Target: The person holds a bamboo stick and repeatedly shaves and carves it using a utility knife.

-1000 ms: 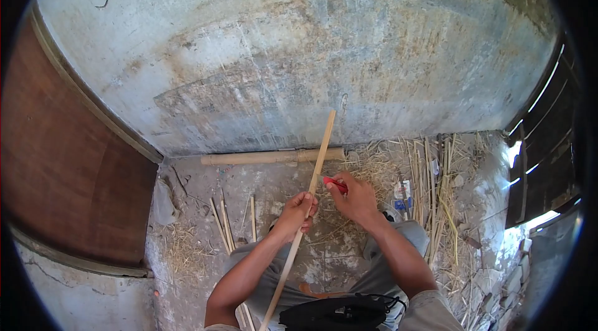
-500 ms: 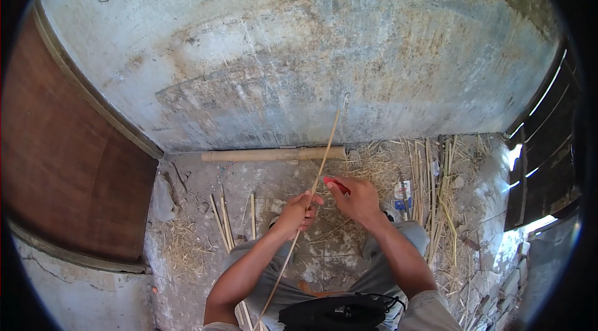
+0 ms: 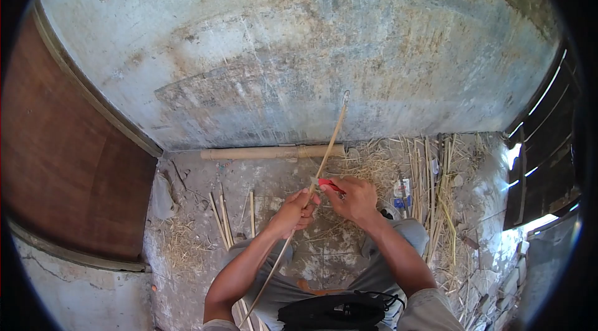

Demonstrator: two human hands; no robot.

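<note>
A long thin bamboo strip [image 3: 333,135] slants up from near my lap toward the wall. My left hand [image 3: 294,214] is closed round its middle. In my right hand [image 3: 355,200] is a red-handled knife [image 3: 328,185], its front end at the strip just above my left fingers. The blade is too small to make out clearly. My right fingers are wrapped round the handle, partly covering it.
A thick bamboo pole [image 3: 268,153] lies along the base of the stained wall [image 3: 311,51]. Several bamboo strips [image 3: 430,188] lie at right among shavings [image 3: 374,163]. More strips [image 3: 222,219] lie beside my left leg. A brown door panel [image 3: 75,144] is at left.
My right hand has shifted slightly left, bringing the red-handled knife up against the strip. The strip's lower end has swung a little to the left. My left hand keeps its hold.
</note>
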